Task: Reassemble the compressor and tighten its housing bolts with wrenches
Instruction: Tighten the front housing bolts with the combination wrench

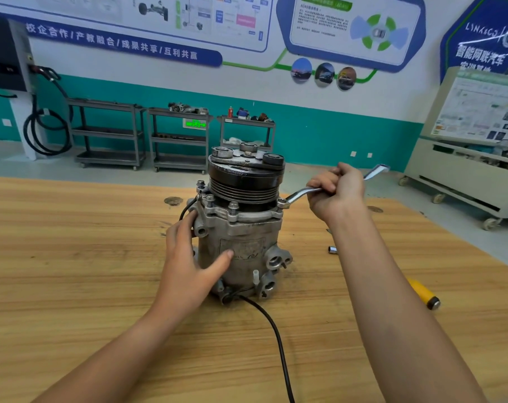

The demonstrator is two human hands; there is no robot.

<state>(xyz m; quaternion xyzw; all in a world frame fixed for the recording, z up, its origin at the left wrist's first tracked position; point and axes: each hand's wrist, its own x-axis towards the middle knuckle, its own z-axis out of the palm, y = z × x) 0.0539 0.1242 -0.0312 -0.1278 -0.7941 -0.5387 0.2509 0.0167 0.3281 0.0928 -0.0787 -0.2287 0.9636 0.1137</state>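
Observation:
A grey metal compressor [248, 228] stands upright on the wooden table [72, 257], its black ribbed pulley [244, 181] on top. Several housing bolts [233, 207] stick up around the flange under the pulley. My left hand [188, 257] lies flat against the housing's left front, fingers spread. My right hand [335, 193] is closed around the middle of an offset ring wrench [298, 194]. One wrench end sits on the bolt [281, 202] at the flange's right side; the other end pokes out past my fist.
A black cable [276, 333] runs from the compressor base toward the table's near edge. A small socket [332, 249] and a yellow-handled tool [423, 292] lie on the table right of the compressor. Grey carts [110, 132] and a training bench [462, 181] stand behind the table.

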